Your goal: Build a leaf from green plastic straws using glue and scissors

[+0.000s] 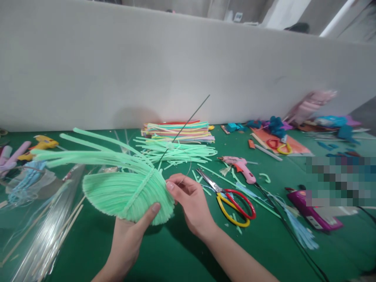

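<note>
A fan-shaped bundle of mint-green pipe cleaners (117,192) is raised above the table, its long loose ends trailing to the upper left. My left hand (132,235) grips it from below, the thumb pressed on its front. At the bundle's right edge, my right hand (190,203) pinches a thin wire (189,169), which curves up from the fingers. A dark thin rod (194,114) slants up and right from behind the bundle; its lower end is hidden. Scissors (232,199) with red and yellow handles lie right of my right hand.
Behind lie loose green pipe cleaners (188,152) and a multicoloured stack (182,131). A pink glue gun (242,166) and a magenta device (314,213) are on the right. Clear plastic wrap (53,219), wooden sticks and a yellow glue gun (44,144) lie left. A grey partition (176,66) stands behind.
</note>
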Demonstrator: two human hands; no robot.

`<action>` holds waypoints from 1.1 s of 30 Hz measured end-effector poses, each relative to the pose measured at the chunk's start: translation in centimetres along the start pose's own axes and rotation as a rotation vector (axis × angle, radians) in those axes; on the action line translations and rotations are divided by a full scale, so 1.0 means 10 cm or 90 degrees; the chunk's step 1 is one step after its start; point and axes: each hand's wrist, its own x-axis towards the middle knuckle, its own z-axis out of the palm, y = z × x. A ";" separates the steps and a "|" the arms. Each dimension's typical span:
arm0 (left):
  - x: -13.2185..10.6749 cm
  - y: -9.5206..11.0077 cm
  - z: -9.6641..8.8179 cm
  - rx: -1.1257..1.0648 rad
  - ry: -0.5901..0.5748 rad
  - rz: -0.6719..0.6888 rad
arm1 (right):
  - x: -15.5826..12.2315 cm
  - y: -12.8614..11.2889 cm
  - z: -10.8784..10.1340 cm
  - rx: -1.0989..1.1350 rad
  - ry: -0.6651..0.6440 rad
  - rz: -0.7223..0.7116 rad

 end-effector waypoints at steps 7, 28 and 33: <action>0.02 -0.04 -0.03 0.103 -0.024 0.049 | 0.00 0.08 -0.03 0.022 -0.013 0.008; 0.06 -0.06 -0.08 0.118 -0.045 0.048 | 0.04 0.06 -0.16 -0.013 -0.099 0.082; 0.19 -0.14 -0.18 0.170 -0.027 0.086 | 0.07 0.06 -0.22 -0.124 -0.106 0.083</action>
